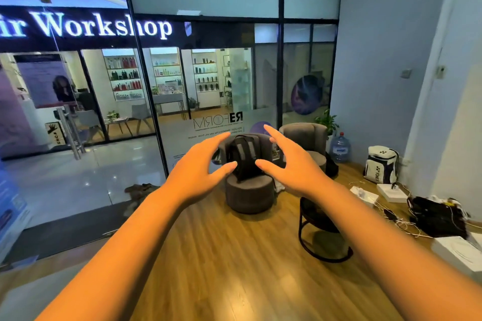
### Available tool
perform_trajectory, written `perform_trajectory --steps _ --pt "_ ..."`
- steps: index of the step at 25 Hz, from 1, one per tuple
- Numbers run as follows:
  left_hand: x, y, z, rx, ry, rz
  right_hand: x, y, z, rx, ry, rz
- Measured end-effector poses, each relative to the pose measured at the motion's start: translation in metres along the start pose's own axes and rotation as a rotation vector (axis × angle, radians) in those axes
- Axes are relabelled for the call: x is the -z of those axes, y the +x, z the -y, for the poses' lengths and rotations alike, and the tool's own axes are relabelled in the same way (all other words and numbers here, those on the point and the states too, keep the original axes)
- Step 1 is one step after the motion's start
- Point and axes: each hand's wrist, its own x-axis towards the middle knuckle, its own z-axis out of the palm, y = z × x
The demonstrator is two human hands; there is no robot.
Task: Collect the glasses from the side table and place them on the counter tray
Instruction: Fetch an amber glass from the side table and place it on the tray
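Note:
Both my arms stretch forward over a wooden floor. My left hand [200, 164] is open with fingers spread and holds nothing. My right hand [292, 164] is open too, fingers apart, palm facing the left hand. Between and beyond them stands a grey armchair [249, 195] with a black backpack [243, 156] on its seat. A small round side table with a black wire frame [320, 232] stands just below my right forearm; its top is dark. No glasses, counter or tray can be made out in this view.
A second grey armchair [305, 138], a potted plant [327, 121] and a water jug [339, 147] stand by the glass wall. A white sports bag [380, 164], white boxes [459, 250], a black bag [438, 216] and loose cables lie along the right wall. A glass door is at left.

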Motion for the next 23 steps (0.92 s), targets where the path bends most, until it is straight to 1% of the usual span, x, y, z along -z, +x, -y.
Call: perform_trajectory --steps 6,13,19,23 --pt "-0.053 0.088 0.032 -0.045 -0.026 0.019 -0.002 0.074 -0.071 -0.018 -0.021 -0.055" --pt "-0.107 0.206 0.06 -0.025 -0.064 0.001 0.012 0.164 -0.153 -0.059 -0.052 -0.041" --pt "-0.175 0.281 0.092 -0.022 -0.099 0.044 0.016 0.21 -0.219 -0.127 -0.086 -0.056" --pt "-0.216 0.334 0.117 -0.07 -0.129 0.068 0.014 0.242 -0.261 -0.181 -0.121 -0.071"
